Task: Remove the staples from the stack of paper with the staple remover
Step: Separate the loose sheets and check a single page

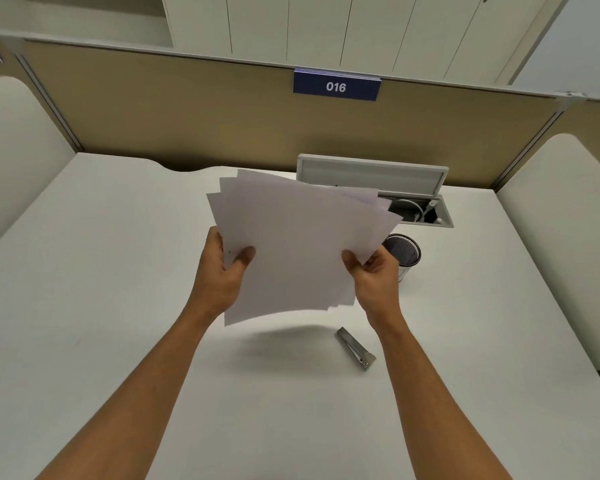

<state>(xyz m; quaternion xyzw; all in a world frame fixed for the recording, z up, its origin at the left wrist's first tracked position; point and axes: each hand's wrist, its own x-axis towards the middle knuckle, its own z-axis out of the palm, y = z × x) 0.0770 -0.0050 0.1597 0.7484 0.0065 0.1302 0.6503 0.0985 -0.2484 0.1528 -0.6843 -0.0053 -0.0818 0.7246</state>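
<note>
- Apparently the staples were already out: the stack of paper [298, 244] fanned into loose sheets, held in the air above the desk [118, 289], and no staple showed, only tiny marks near the left corner.
- Left hand [222, 271] pinched the stack's near-left edge, thumb on top; right hand [374, 271] gripped its right edge, fingers [352, 259] closed on the sheets.
- Staple remover [356, 348] lay untouched on the desk, near and right of the stack, its long axis running far-left to near-right, wider end near-right.
- Squaring and setting down the sheets probably remained.
</note>
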